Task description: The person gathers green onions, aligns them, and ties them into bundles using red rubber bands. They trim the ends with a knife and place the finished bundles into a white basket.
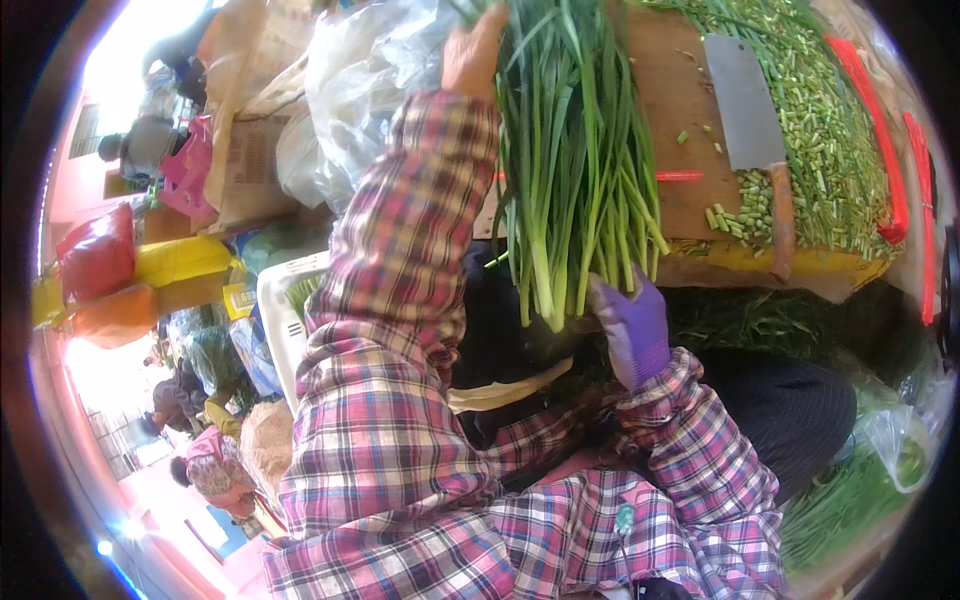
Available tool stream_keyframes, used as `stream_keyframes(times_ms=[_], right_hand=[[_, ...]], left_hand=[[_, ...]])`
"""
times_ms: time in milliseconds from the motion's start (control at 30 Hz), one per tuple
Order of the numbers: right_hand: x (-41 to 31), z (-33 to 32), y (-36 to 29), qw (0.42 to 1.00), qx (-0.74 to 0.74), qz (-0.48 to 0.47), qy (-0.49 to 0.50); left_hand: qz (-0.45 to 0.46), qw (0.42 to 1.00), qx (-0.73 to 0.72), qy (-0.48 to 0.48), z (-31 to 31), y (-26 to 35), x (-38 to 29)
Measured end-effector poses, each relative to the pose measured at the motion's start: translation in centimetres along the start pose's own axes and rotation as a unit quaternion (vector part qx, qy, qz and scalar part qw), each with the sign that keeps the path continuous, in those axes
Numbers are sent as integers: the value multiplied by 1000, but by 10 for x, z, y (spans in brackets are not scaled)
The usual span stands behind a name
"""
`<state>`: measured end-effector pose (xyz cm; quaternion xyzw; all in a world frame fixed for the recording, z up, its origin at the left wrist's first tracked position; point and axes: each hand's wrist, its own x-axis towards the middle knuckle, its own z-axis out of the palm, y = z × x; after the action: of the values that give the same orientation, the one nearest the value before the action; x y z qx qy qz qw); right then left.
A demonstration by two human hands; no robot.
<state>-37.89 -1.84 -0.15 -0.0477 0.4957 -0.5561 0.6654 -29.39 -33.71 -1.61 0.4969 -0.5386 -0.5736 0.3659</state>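
A large bunch of long green leafy stalks, like garlic chives [566,165], lies over the near edge of a wooden board [667,97], pale ends toward me. My left hand [474,56], bare, is at the leafy far part, along its left side; whether its fingers grip the leaves is unclear. My right hand [634,322], in a purple glove, is at the pale stalk ends, thumb and fingers against them. A red strip [679,175] lies under the bunch. To its right rests a cleaver [742,105] with a wooden handle, beside many short cut stalk pieces [825,142].
Clear plastic bags [360,90] lie left of the board, near a cardboard box [259,161]. A white plastic crate [281,337] stands by my left arm. Red ties [874,135] lie at the far right. More greens [847,510] are at lower right. Other people [217,465] are in the left background.
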Motion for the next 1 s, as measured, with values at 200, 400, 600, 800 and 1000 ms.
stream_keyframes(times_ms=[200,400,600,800,1000], right_hand=[[4,5,5,998,41,-16,46],[-6,5,-2,997,-74,-28,-13],[-40,-22,5,822,-553,1,-136],[-49,-50,-4,737,-641,-139,-165],[-10,-5,-12,583,-789,-98,-167]], left_hand=[[-42,999,24,16,-28,-9,-123],[-245,952,-111,-145,-4,7,-190],[-207,961,-146,-109,17,-5,-197],[-176,969,-130,-115,21,-7,-195],[-197,967,-124,-106,24,-2,-191]])
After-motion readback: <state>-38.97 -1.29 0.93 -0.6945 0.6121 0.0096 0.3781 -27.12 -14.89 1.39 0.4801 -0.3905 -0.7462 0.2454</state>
